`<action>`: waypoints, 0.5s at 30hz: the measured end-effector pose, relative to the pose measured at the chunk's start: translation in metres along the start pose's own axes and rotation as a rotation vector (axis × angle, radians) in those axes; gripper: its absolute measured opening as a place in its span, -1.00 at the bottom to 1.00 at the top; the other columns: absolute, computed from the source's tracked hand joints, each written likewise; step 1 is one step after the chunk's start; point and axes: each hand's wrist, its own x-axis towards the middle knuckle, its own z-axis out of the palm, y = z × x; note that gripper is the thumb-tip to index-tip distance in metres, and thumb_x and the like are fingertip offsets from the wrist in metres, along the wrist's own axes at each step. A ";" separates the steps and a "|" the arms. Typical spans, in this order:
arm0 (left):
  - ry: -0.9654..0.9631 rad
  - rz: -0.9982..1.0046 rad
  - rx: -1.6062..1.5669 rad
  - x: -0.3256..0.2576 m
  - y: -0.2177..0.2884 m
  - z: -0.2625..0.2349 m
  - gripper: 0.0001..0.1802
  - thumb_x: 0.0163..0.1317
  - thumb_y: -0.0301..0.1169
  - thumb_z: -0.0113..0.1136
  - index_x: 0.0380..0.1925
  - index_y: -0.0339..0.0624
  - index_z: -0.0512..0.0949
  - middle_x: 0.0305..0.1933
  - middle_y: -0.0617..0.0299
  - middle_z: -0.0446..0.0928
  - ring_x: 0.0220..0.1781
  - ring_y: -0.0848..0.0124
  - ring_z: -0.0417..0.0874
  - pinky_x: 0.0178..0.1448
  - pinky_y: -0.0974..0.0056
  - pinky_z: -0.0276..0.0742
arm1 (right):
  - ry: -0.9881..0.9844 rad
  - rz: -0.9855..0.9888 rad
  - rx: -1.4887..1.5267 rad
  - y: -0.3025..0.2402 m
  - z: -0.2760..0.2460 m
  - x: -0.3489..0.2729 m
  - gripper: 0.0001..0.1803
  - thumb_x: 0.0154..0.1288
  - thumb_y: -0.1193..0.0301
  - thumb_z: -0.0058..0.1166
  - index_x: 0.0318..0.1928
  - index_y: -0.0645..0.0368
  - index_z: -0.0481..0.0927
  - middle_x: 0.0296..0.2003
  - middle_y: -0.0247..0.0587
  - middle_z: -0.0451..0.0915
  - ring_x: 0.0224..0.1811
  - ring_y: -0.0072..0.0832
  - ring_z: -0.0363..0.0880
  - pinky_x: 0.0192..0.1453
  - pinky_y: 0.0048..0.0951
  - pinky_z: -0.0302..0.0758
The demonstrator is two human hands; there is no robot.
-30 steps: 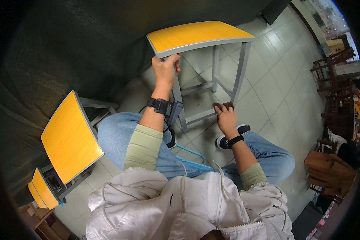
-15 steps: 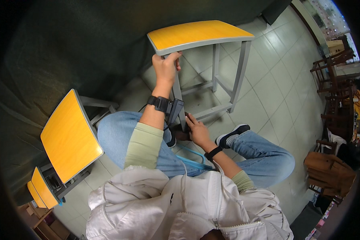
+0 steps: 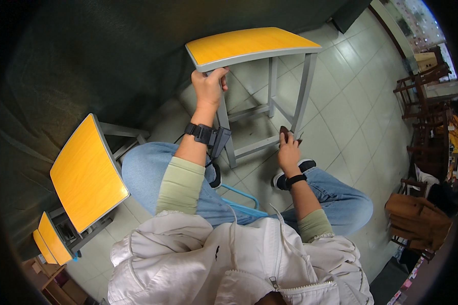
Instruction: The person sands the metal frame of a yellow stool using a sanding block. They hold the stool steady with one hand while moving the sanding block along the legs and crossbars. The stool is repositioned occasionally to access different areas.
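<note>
Fingers of the right hand (image 3: pixel 289 147) curl around a small dark thing (image 3: pixel 285 133) pressed against the grey front leg (image 3: pixel 304 99) of the desk (image 3: pixel 249 44); what that thing is cannot be made out. The left hand (image 3: pixel 207 87) is clamped on the near edge of the yellow desk top, at the corner above another grey leg (image 3: pixel 225 133). A black wrist device (image 3: pixel 204 134) hides that wrist. A second yellow desk (image 3: pixel 85 173) stands well apart on the left. A brown bag (image 3: pixel 417 221) lies on the tiled floor (image 3: pixel 351 101) at far right.
</note>
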 end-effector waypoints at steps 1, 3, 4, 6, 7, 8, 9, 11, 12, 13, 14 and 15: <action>0.001 0.001 0.000 0.000 0.000 0.000 -0.90 0.00 -0.53 0.18 -0.53 -0.41 0.57 -0.62 0.20 0.52 -0.73 0.50 0.41 -0.69 0.39 0.28 | 0.003 -0.039 0.036 -0.008 0.000 -0.003 -0.46 0.24 0.46 -0.07 0.27 -0.03 0.42 0.29 -0.21 0.33 0.00 -0.15 0.47 0.03 -0.19 0.52; 0.022 0.001 -0.013 0.001 0.000 0.001 -0.90 0.00 -0.54 0.18 -0.53 -0.40 0.56 -0.62 0.20 0.51 -0.73 0.50 0.40 -0.69 0.39 0.27 | -0.097 -0.054 0.220 -0.026 -0.006 -0.008 -0.48 0.20 0.49 -0.02 0.22 0.01 0.48 0.29 -0.22 0.33 0.05 -0.11 0.48 0.08 -0.18 0.53; 0.020 0.021 -0.027 0.002 -0.001 0.001 -0.90 0.00 -0.54 0.18 -0.53 -0.40 0.56 -0.63 0.20 0.50 -0.74 0.50 0.39 -0.69 0.39 0.27 | -0.149 -0.063 0.287 -0.032 -0.011 -0.009 -0.49 0.18 0.50 0.00 0.20 0.02 0.50 0.29 -0.22 0.33 0.07 -0.11 0.49 0.09 -0.18 0.52; 0.024 -0.022 0.002 0.004 -0.001 -0.001 -0.91 0.00 -0.54 0.18 -0.54 -0.40 0.56 -0.64 0.20 0.49 -0.74 0.49 0.39 -0.69 0.39 0.27 | -0.243 -0.093 0.410 -0.039 -0.026 -0.010 -0.50 0.14 0.51 0.05 0.15 0.04 0.53 0.29 -0.20 0.34 0.10 -0.10 0.50 0.12 -0.17 0.51; 0.027 -0.043 0.022 0.005 -0.002 -0.001 -0.91 0.00 -0.54 0.18 -0.54 -0.40 0.55 -0.65 0.21 0.48 -0.74 0.49 0.38 -0.69 0.38 0.26 | -0.285 -0.047 0.544 -0.040 -0.035 -0.004 -0.53 0.10 0.50 0.09 0.09 0.13 0.57 0.21 -0.06 0.42 0.10 -0.06 0.52 0.16 -0.19 0.48; 0.021 -0.039 0.008 0.005 -0.002 -0.001 -0.91 0.00 -0.54 0.18 -0.54 -0.40 0.55 -0.65 0.21 0.47 -0.74 0.49 0.38 -0.69 0.38 0.26 | -0.274 -0.026 0.619 -0.040 -0.045 0.002 -0.54 0.10 0.50 0.08 0.09 0.15 0.55 0.16 -0.01 0.46 0.08 -0.05 0.53 0.16 -0.19 0.48; 0.023 -0.039 0.003 0.006 -0.003 -0.002 -0.91 0.00 -0.54 0.19 -0.54 -0.40 0.55 -0.66 0.21 0.47 -0.74 0.49 0.38 -0.69 0.38 0.26 | -0.263 0.001 0.681 -0.038 -0.057 0.008 -0.54 0.10 0.50 0.07 0.09 0.18 0.54 0.11 0.03 0.49 0.06 -0.03 0.54 0.15 -0.18 0.48; 0.027 -0.043 -0.003 0.007 -0.003 -0.002 -0.90 0.00 -0.54 0.19 -0.55 -0.40 0.55 -0.67 0.22 0.45 -0.74 0.49 0.38 -0.69 0.38 0.26 | -0.157 0.020 0.807 -0.032 -0.084 0.018 -0.53 0.09 0.49 0.04 0.09 0.27 0.50 -0.03 0.14 0.57 0.02 0.00 0.56 0.14 -0.20 0.48; 0.030 -0.046 -0.005 0.007 -0.003 -0.002 -0.90 0.00 -0.54 0.19 -0.55 -0.40 0.55 -0.68 0.22 0.45 -0.74 0.49 0.38 -0.69 0.38 0.26 | -0.064 -0.029 0.833 -0.029 -0.098 0.026 -0.53 0.09 0.50 0.03 0.09 0.26 0.47 -0.05 0.11 0.58 0.00 -0.04 0.58 0.12 -0.24 0.49; 0.034 -0.046 -0.004 0.006 -0.003 -0.001 -0.90 0.00 -0.54 0.19 -0.55 -0.40 0.55 -0.68 0.22 0.45 -0.74 0.49 0.38 -0.69 0.38 0.26 | -0.046 0.023 1.051 -0.028 -0.112 0.033 -0.54 0.09 0.50 0.03 0.08 0.26 0.47 -0.07 0.10 0.58 0.00 -0.06 0.58 0.12 -0.28 0.48; 0.039 -0.056 -0.007 0.006 -0.002 -0.001 -0.90 0.00 -0.54 0.19 -0.54 -0.40 0.55 -0.68 0.22 0.45 -0.74 0.49 0.38 -0.68 0.38 0.26 | 0.014 0.015 1.146 -0.026 -0.125 0.039 -0.58 0.14 0.53 0.01 0.07 0.24 0.47 -0.10 -0.04 0.60 -0.03 -0.21 0.60 0.11 -0.36 0.48; 0.045 -0.062 -0.006 0.005 -0.002 0.000 -0.90 0.00 -0.54 0.19 -0.54 -0.40 0.55 -0.67 0.23 0.45 -0.74 0.49 0.38 -0.68 0.38 0.26 | 0.050 -0.044 1.219 -0.021 -0.139 0.040 -0.58 0.16 0.55 0.01 0.08 0.24 0.47 -0.11 -0.11 0.60 -0.04 -0.30 0.59 0.10 -0.39 0.47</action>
